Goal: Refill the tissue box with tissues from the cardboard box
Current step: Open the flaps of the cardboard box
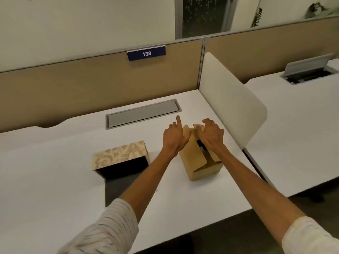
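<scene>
A plain brown cardboard box [199,166] stands on the white desk [55,180], right of centre, its top flaps partly raised with a dark gap between them. My left hand [174,138] rests against the left flap, index finger pointing up. My right hand [211,134] lies over the right flap with fingers curled on its far edge. To the left lies the tissue box [119,154], beige with a leafy pattern, on its side; its open dark inside faces me and its dark lid [119,187] lies flat on the desk. No tissues are visible.
A grey cable hatch [143,113] is set into the desk behind the boxes. A tan partition with a blue "139" sign [146,53] closes the back. A white side divider [229,99] stands just right of the cardboard box, with a neighbouring desk [302,125] beyond.
</scene>
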Demonstrator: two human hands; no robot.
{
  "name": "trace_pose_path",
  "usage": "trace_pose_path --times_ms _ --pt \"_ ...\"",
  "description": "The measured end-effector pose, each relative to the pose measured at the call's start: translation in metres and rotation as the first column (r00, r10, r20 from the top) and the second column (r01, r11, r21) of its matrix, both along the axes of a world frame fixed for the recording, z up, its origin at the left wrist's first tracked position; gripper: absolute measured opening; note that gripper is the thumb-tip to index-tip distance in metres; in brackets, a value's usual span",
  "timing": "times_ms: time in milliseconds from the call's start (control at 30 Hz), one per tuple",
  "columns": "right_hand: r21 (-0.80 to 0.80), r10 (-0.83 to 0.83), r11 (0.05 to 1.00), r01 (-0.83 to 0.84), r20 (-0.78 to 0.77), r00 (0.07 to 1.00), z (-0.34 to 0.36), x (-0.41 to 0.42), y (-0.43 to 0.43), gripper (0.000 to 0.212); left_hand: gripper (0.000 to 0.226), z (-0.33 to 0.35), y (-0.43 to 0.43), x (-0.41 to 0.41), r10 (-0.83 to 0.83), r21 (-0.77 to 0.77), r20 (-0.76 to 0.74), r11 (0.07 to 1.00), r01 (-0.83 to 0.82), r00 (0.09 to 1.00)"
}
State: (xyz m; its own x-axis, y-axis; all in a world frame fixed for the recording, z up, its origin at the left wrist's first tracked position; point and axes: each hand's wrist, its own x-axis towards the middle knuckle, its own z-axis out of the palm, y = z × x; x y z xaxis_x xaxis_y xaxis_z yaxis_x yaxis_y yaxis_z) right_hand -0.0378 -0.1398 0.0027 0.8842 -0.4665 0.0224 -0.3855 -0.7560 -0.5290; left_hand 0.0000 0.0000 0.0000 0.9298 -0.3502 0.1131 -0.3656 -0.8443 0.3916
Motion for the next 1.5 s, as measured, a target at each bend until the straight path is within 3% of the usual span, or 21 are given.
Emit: trace_pose_path --times_ms 233,400,567,700,933,1100,1267,1333,1433,1500 --pt "-0.045 0.025 0.999 -0.031 -0.128 0.991 -0.025 -0.012 -0.009 0.049 0.074 -0.027 -0.021 -0.01 0.012 -0.018 -0.063 1.0 -0.014 0.998" --pt "-0.081 0.04 0.995 -0.054 -0.172 0.984 -0.035 -0.014 -0.015 0.05 0.079 -0.038 -0.034 -0.014 0.144 0.001 -0.203 0.989 -0.147 0.969" --pt "-0.156 0.059 0.984 -0.086 -0.17 0.984 -0.046 -0.018 -0.019 0.052 0.091 -0.042 -0.041 -0.015 0.242 0.007 -0.323 0.967 -0.254 0.915" --pt "-0.179 0.072 0.979 -0.1 -0.154 0.985 -0.048 -0.016 -0.02 0.046 0.088 -0.041 -0.042 -0.014 0.249 -0.081 -0.397 0.949 -0.303 0.884" --pt "-0.223 0.04 0.974 -0.026 0.057 0.998 -0.037 -0.018 -0.051 0.03 0.048 -0.056 0.004 -0.01 0.244 -0.306 -0.294 0.892 -0.333 0.924" --pt "-0.268 -0.086 0.961 0.076 -0.026 0.996 -0.04 -0.021 -0.084 0.029 0.047 -0.069 0.043 -0.006 0.291 -0.318 -0.285 0.87 -0.377 0.913" --pt "-0.293 -0.15 0.951 0.101 -0.152 0.977 -0.056 -0.025 -0.091 0.037 0.068 -0.073 0.05 -0.003 0.257 -0.211 -0.327 0.918 -0.335 0.909" --pt "-0.316 -0.136 0.946 0.076 -0.173 0.975 -0.063 -0.026 -0.084 0.047 0.062 -0.075 0.043 0.0 0.207 -0.138 -0.332 0.954 -0.265 0.92" --pt "-0.253 -0.107 0.966 0.061 -0.172 0.979 -0.073 -0.024 -0.073 0.033 0.043 -0.078 0.03 0.001 0.076 -0.132 -0.356 0.983 -0.131 0.931" --pt "-0.145 -0.12 0.985 0.099 -0.15 0.981 -0.079 -0.023 -0.065 0.026 0.035 -0.08 0.02 -0.001 0.042 -0.193 -0.396 0.973 -0.128 0.917"
